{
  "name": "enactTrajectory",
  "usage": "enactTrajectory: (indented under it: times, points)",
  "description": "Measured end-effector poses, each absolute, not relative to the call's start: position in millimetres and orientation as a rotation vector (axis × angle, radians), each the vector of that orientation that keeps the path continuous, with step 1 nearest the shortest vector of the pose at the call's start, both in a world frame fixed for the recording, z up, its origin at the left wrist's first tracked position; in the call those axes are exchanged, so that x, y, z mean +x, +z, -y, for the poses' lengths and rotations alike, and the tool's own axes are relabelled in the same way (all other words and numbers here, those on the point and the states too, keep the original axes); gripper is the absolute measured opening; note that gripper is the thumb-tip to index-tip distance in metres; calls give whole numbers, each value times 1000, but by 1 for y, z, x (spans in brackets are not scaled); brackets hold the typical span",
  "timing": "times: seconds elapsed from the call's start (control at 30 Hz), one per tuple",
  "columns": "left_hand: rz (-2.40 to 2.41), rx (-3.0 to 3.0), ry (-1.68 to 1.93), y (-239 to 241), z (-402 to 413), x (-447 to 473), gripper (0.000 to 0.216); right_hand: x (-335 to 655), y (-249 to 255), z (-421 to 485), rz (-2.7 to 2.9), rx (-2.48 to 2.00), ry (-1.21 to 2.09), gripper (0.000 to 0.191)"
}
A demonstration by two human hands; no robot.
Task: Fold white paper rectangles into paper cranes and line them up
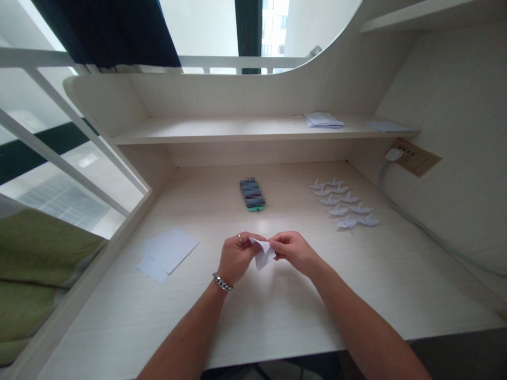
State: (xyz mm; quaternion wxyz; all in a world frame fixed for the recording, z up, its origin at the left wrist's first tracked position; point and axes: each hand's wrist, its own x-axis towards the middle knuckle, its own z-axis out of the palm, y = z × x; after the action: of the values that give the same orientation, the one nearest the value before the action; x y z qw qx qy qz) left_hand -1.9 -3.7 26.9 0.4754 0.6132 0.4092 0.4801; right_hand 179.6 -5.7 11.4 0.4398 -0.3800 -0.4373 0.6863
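Observation:
A small folded piece of white paper [264, 255] is held above the desk, pinched from both sides. My left hand [236, 257], with a ring and a chain bracelet, grips its left edge between thumb and fingers. On the opposite edge, my right hand [295, 250] pinches the paper near its upper right corner. Some of the fingertips are hidden behind the paper. Several folded white paper cranes [344, 203] stand in rows on the desk to the right. Flat sheets of white paper [174, 249] lie overlapping to the left of my hands.
A phone [252, 194] with a blurred screen lies behind my hands on the desk [206, 322]. The shelf [222, 129] above holds a stack of paper [324, 120] and another sheet [388, 126]. From a wall socket [415, 157], a grey cable [420, 224] runs along the right side.

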Motion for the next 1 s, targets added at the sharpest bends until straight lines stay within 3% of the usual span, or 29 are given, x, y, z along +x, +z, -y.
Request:
enactTrajectory:
  times: [0.27, 0.53, 0.8, 0.9, 1.0]
  points:
    - [-928, 1224, 1143, 23, 1, 1, 39, 181, 17, 5, 1002, -933, 1750, 32]
    - [-906, 1057, 949, 20, 0, 6, 37, 181, 12, 3, 1046, -1004, 1593, 34]
    - [-1181, 1316, 1208, 18, -2, 6, 31, 168, 16, 12, 1428, -1136, 1071, 38]
    - [-1217, 1435, 1214, 15, -1, 7, 31, 163, 16, 16, 1539, -1185, 842, 24]
    - [-1208, 1529, 1196, 11, 1, 8, 33, 161, 14, 17, 1559, -1214, 677, 22]
